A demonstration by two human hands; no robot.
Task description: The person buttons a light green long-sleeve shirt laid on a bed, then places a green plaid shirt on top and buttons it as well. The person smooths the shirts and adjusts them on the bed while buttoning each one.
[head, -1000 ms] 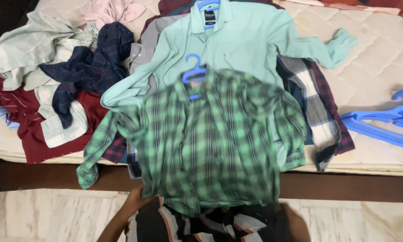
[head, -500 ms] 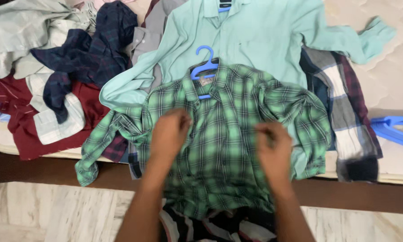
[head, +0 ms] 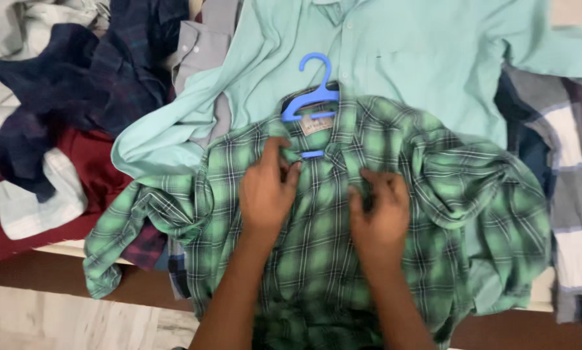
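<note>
Bed-strewn cloth; hands (head: 268, 194) on crumpled plaid shirt (head: 446, 214).

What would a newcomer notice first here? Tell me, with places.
A green plaid shirt spread at centre, on a blue hanger whose hook pokes out above the collar. The left hand and right hand both press on its front below the collar. Behind lies a mint shirt; at left, a heap of dark blue and maroon clothes.

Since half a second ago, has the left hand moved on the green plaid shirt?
Yes. The left hand has moved up the green plaid shirt toward the blue hanger.
</note>
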